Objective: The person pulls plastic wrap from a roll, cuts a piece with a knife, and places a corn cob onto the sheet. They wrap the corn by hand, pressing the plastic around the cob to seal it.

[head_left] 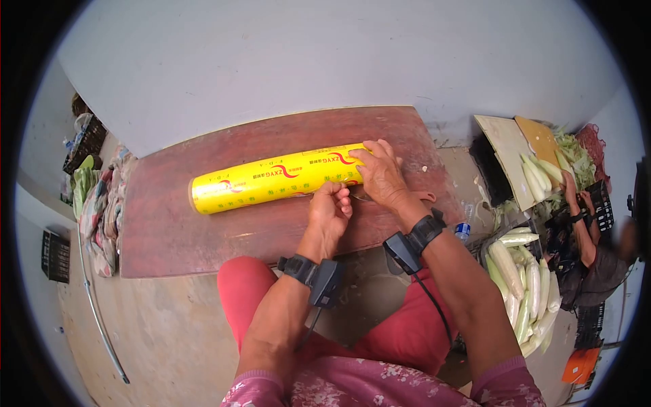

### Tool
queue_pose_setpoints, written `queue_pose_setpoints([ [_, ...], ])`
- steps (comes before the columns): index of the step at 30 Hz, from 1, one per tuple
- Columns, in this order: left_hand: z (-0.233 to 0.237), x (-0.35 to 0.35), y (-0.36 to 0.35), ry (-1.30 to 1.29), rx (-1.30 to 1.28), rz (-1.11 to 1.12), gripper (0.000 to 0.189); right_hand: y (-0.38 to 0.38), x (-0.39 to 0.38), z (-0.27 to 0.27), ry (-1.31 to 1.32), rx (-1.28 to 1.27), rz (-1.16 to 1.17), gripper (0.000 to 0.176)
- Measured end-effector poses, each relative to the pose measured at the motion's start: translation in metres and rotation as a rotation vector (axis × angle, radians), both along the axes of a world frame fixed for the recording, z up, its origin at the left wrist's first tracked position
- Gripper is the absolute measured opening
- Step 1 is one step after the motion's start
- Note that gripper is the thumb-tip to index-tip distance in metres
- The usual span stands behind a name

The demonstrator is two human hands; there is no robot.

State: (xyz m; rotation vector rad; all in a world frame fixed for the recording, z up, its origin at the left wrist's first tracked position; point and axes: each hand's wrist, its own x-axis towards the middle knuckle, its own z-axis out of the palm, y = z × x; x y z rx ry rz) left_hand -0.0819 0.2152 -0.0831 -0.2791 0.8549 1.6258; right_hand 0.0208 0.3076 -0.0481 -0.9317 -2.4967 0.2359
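A long roll of cling film (258,180) in yellow printed wrap lies at a slight slant across a dark red wooden table (176,247). At its right end, my right hand (382,174) is closed over the top of the roll, fingers bent around it. My left hand (330,209) is curled in a pinch against the roll's near edge, just left of my right hand. What sits between its fingertips is too small to make out. Both wrists wear black strapped devices.
On the right, a crate of wrapped pale corn-like vegetables (525,285) stands near a water bottle (463,231). Beyond it, another person's arm (584,230) reaches toward vegetables on a board (505,159). Bundled cloth (105,210) and a metal pole (98,312) are at left.
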Motion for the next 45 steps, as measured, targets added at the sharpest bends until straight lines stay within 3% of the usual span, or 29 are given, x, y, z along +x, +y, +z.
queue_pose_setpoints([
  [8,-0.006,-0.002,-0.012,0.107,-0.059,-0.013,0.008,0.003,0.004,0.004,0.018,0.010,0.041,0.032],
  [23,-0.007,0.000,-0.002,0.000,-0.040,0.014,0.005,-0.002,0.005,-0.004,0.056,0.030,0.058,0.033],
  [32,-0.011,-0.003,-0.009,0.094,-0.048,-0.081,0.006,-0.004,0.007,0.004,0.037,0.090,0.085,0.035],
  [35,-0.009,-0.005,-0.013,0.130,-0.038,-0.133,0.006,-0.005,0.008,0.007,0.094,0.187,0.119,0.033],
  [38,-0.012,-0.008,-0.015,0.114,-0.024,-0.133,0.006,-0.006,0.010,0.013,0.058,-0.016,0.238,0.029],
  [41,-0.016,-0.010,-0.017,0.119,0.007,-0.143,0.006,-0.023,0.009,0.010,0.011,0.013,0.384,0.018],
  [45,-0.017,-0.011,-0.018,0.131,0.034,-0.172,0.006,-0.029,0.001,-0.004,-0.104,0.256,0.338,0.007],
])
